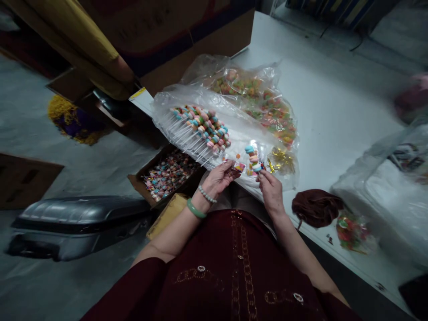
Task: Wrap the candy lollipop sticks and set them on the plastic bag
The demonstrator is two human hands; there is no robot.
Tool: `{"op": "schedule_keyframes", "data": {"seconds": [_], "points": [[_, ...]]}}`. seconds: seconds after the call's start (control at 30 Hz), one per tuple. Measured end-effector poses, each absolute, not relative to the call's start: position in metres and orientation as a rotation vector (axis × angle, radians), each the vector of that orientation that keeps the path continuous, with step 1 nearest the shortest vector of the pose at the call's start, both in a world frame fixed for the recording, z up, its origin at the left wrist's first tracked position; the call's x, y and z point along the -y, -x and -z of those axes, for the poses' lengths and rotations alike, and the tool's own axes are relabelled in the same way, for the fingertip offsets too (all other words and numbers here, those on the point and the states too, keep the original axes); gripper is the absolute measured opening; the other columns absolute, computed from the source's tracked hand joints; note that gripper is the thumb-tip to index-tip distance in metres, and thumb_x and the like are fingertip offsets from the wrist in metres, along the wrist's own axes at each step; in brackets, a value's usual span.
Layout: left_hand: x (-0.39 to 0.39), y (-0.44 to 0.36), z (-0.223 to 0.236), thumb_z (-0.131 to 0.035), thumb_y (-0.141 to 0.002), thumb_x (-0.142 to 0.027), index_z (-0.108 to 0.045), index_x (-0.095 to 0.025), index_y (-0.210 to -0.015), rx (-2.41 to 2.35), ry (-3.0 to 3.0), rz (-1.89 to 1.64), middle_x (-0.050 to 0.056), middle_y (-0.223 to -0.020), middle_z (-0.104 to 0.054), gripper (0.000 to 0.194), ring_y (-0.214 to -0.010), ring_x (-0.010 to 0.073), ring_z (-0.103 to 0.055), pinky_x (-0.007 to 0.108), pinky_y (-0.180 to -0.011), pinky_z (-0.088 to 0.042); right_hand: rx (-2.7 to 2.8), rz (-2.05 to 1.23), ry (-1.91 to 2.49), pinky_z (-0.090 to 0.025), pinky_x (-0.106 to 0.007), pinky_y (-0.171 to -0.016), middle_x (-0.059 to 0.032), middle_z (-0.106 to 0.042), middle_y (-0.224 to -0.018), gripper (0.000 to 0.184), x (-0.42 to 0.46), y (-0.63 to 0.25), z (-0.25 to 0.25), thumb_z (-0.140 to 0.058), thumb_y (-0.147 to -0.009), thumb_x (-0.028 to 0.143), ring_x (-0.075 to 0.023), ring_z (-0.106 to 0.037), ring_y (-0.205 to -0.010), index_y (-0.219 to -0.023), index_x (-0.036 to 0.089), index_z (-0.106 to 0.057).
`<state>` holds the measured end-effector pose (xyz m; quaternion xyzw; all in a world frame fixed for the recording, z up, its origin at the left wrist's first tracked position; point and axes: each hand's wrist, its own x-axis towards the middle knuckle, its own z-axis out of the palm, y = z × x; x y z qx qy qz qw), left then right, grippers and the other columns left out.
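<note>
My right hand (271,191) pinches the lower end of a candy skewer (253,157) with blue, brown, pink and white pieces stacked on it. My left hand (221,175), wearing beads and a green bangle, is closed at the fingertips on a small printed wrapper (239,167). Just right of the skewer lie gold twist ties (281,161). Left of it, many candy skewers (203,127) rest in rows on clear plastic, white sticks toward me. Behind them is a clear bag of gummy candies (274,111).
An open carton (140,185) of small wrapped sweets stands below the table's left edge. A grey suitcase (83,218) is on the floor. A large cardboard box (220,40) stands behind. On the table's right are a brown cloth (316,208) and a plastic bag (388,191). A person's yellow sleeve (90,40) shows upper left.
</note>
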<state>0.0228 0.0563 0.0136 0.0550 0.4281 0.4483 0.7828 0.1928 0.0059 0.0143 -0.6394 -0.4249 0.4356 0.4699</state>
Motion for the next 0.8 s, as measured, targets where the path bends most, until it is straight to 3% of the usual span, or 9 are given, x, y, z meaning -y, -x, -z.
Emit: {"op": "schedule_keyframes", "data": {"seconds": [0.27, 0.5, 0.8], "points": [[-0.067, -0.016, -0.012, -0.064, -0.088, -0.023, -0.066, -0.015, -0.083, -0.809, 0.080, -1.011, 0.004, -0.082, -0.073, 0.010, -0.082, 0.0150, -0.070, 0.037, -0.089, -0.055, 1.349, -0.642, 1.595, -0.051, -0.033, -0.069, -0.0041, -0.068, -0.081, 0.019, 0.035, -0.198, -0.012, -0.055, -0.087, 0.030, -0.0183, -0.062, -0.072, -0.093, 0.022, -0.070], [-0.066, -0.015, -0.015, -0.060, -0.090, -0.022, -0.067, -0.015, -0.085, -0.770, 0.018, -1.012, 0.005, -0.088, -0.074, 0.011, -0.088, 0.0162, -0.070, 0.038, -0.092, -0.055, 1.569, -0.378, 1.516, -0.053, -0.033, -0.078, -0.0059, -0.071, -0.089, 0.021, 0.030, -0.194, -0.015, -0.051, -0.092, 0.022, -0.0199, -0.067, -0.083, -0.100, 0.022, -0.070], [-0.067, -0.018, -0.016, -0.063, -0.088, -0.020, -0.067, -0.014, -0.079, -0.762, -0.017, -1.074, 0.005, -0.081, -0.074, 0.012, -0.079, 0.0163, -0.071, 0.037, -0.088, -0.057, 1.820, 0.029, 1.512, -0.053, -0.033, -0.080, -0.0109, -0.071, -0.094, 0.030, 0.037, -0.199, -0.004, -0.048, -0.090, 0.013, -0.0225, -0.065, -0.087, -0.106, 0.021, -0.072]]}}
